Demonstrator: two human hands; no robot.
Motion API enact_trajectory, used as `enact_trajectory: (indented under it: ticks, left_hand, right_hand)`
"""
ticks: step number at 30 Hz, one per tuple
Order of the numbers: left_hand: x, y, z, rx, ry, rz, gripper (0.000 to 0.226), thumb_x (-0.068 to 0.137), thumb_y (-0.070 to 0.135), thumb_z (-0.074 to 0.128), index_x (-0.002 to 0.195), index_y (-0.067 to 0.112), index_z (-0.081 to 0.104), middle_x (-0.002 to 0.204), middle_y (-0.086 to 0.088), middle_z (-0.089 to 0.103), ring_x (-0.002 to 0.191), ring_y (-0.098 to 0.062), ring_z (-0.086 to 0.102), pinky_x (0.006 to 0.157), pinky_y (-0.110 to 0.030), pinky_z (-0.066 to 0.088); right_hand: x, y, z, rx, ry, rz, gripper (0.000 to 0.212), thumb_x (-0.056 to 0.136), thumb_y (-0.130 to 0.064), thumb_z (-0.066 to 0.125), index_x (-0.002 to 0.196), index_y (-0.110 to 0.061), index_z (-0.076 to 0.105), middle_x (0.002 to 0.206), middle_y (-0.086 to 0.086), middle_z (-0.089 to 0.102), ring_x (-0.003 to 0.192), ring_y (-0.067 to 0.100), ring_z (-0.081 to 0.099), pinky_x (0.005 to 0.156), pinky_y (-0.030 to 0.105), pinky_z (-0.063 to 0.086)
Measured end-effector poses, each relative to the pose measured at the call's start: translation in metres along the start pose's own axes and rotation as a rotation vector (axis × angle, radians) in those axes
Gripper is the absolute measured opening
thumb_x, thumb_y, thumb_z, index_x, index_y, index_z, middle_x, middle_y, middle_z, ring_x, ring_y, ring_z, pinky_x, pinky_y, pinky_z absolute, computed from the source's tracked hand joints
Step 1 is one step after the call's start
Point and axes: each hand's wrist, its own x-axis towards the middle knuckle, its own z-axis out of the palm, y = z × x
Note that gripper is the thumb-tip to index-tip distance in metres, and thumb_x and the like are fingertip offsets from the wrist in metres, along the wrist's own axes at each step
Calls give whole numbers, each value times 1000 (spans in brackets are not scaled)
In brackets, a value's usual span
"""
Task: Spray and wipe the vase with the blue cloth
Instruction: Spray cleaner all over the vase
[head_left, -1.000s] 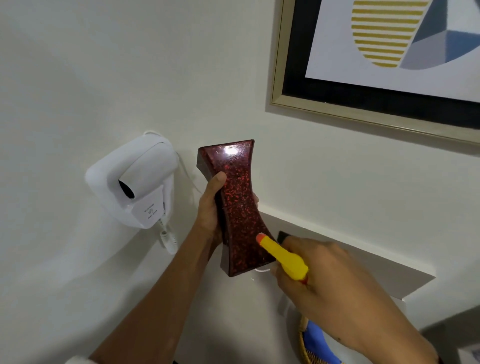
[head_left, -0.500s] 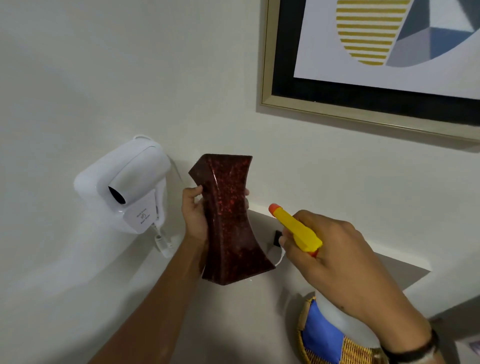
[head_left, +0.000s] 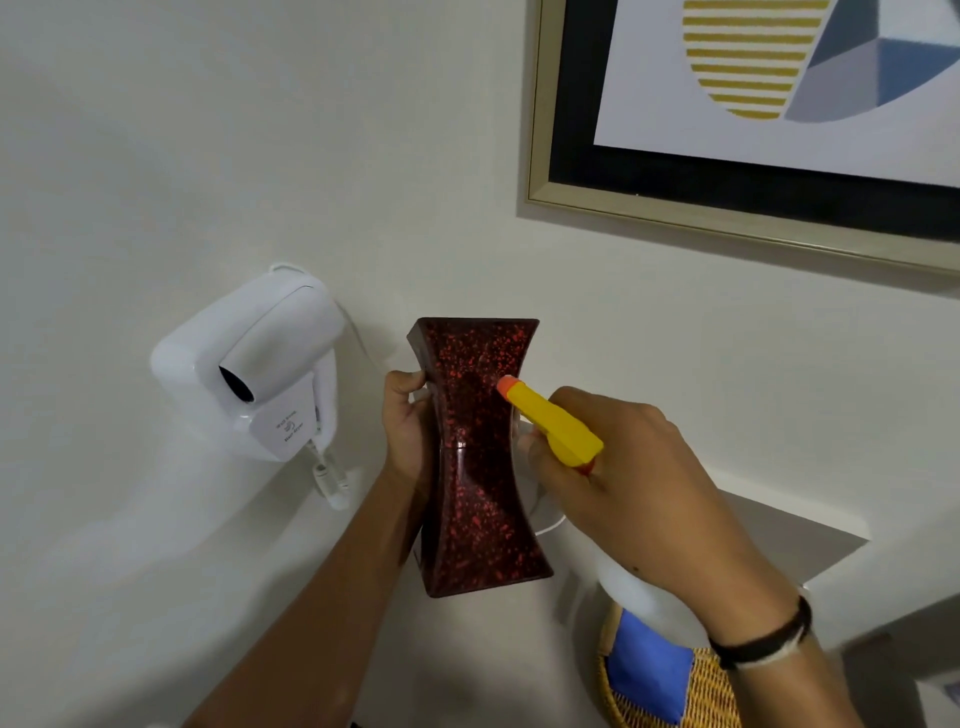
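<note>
Now spraying, I judge. My left hand (head_left: 408, 431) grips speckled red vase (head_left: 480, 457) at waist, upright, clear of wall, face open to nozzle. Right hand (head_left: 634, 483) clenched round yellow-headed spray bottle (head_left: 558, 428), aimed close. Blue cloth (head_left: 649, 670) waits in wicker basket (head_left: 711, 691) below.

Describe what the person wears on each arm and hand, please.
Both forearms are bare, and no sleeve covers them in this view. The right hand has a thin black band with a pale edge around its wrist. The left hand shows no ring, watch or glove.
</note>
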Motion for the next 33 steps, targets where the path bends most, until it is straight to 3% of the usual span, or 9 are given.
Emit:
enact_trajectory:
  ticks: [4, 8, 11, 13, 15, 22, 25, 29, 33]
  left_hand:
    - [4, 2, -1, 22, 47, 13, 119, 72, 58, 57, 165, -9, 24, 114, -14, 45, 94, -30, 48, 84, -44, 38]
    - [4, 7, -2, 13, -2, 44, 111, 63, 55, 77, 155, 8, 36, 119, -16, 52, 96, -33, 55, 85, -42, 45]
    - [2, 11, -1, 44, -67, 26, 122, 64, 57, 78, 160, -6, 35, 115, -20, 54, 92, -35, 59, 79, -39, 53]
    - [5, 12, -1, 36, -57, 15, 132, 62, 57, 79, 161, -13, 28, 114, -19, 52, 93, -35, 54, 80, -40, 48]
    - [8, 10, -2, 27, -77, 20, 119, 65, 56, 79, 157, -5, 36, 113, -19, 51, 92, -35, 55, 79, -39, 51]
    - [17, -4, -12, 36, -2, 18, 95, 57, 55, 86, 132, 8, 52, 111, -16, 53, 93, -33, 53, 83, -43, 42]
    - [16, -14, -15, 81, 75, 53, 70, 43, 53, 94, 99, 14, 76, 95, -7, 68, 85, -25, 63, 79, -36, 50]
    - [7, -28, -21, 118, 98, 37, 74, 35, 52, 95, 98, 19, 77, 96, -1, 70, 85, -22, 68, 79, -32, 53]
    - [-3, -38, -30, 140, 86, 59, 63, 33, 53, 95, 88, 25, 82, 89, 6, 76, 85, -16, 71, 81, -28, 55]
  right_hand:
    - [-7, 2, 0, -2, -35, 9, 30, 91, -58, 49, 74, -33, 52, 62, -6, 53, 59, 13, 53, 54, 32, 39]
    - [-23, 9, -3, -6, -100, -11, 32, 91, -62, 45, 71, -36, 50, 69, -8, 58, 61, 14, 54, 52, 33, 42]
    - [-35, 16, 1, -43, -214, -2, 34, 96, -55, 53, 74, -29, 55, 65, -2, 58, 60, 16, 56, 54, 40, 47]
    - [-39, 22, 6, -67, -268, 19, 30, 97, -51, 56, 76, -30, 55, 66, -3, 59, 60, 14, 57, 52, 31, 42]
    - [-42, 28, 9, -78, -287, 38, 27, 94, -52, 55, 78, -31, 55, 68, -4, 60, 61, 13, 57, 52, 25, 38]
    - [-42, 70, 18, 13, -121, 129, 22, 101, -41, 64, 94, -20, 64, 80, 0, 67, 75, 21, 64, 70, 52, 54]
    - [-50, 99, 31, 133, -47, 225, 21, 102, -37, 68, 114, -21, 71, 85, -5, 69, 80, 19, 65, 75, 47, 55]
    - [-72, 142, 57, 268, 80, 349, 38, 102, -33, 71, 137, -20, 67, 116, -1, 76, 105, 18, 70, 89, 37, 57]
    - [-101, 192, 74, 226, 209, 492, 41, 100, -42, 71, 134, -19, 67, 117, 2, 75, 101, 22, 71, 83, 33, 58]
